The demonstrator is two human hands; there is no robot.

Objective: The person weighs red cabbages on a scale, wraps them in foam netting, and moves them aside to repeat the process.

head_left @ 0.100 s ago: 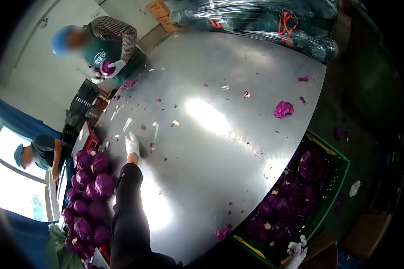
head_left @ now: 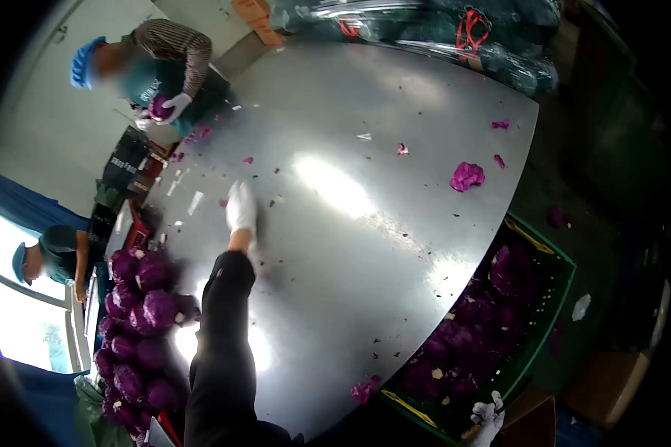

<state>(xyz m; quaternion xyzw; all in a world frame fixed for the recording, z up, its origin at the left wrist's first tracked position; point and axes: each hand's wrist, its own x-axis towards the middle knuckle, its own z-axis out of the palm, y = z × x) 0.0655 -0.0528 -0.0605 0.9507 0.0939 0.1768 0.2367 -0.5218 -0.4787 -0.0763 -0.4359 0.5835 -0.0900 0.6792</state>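
Note:
My left hand (head_left: 241, 208), in a white glove, reaches out over the metal table (head_left: 328, 276) with its fingers stretched forward, slightly blurred by motion. Small purple leaf scraps and pale bits lie around it. At the lower right, my gloved right hand (head_left: 487, 419) is closed around a slim tool with a brown handle end; its blade, if any, cannot be made out. Beside that hand stands a green crate (head_left: 566, 287) filled with red cabbages (head_left: 470, 328). More red cabbages (head_left: 159, 308) are piled along the table's left side.
A co-worker (head_left: 168, 67) across the table holds a red cabbage (head_left: 159, 108). Another person (head_left: 58, 253) is by the window. Wrapped green bundles (head_left: 425, 30) line the far edge. A larger purple leaf (head_left: 467, 176) lies on the right; a cardboard box (head_left: 605, 384) stands lower right.
My left hand has moved forward and to the right across the table, among the scraps. The view has shifted slightly. My right hand keeps its grip near the crate.

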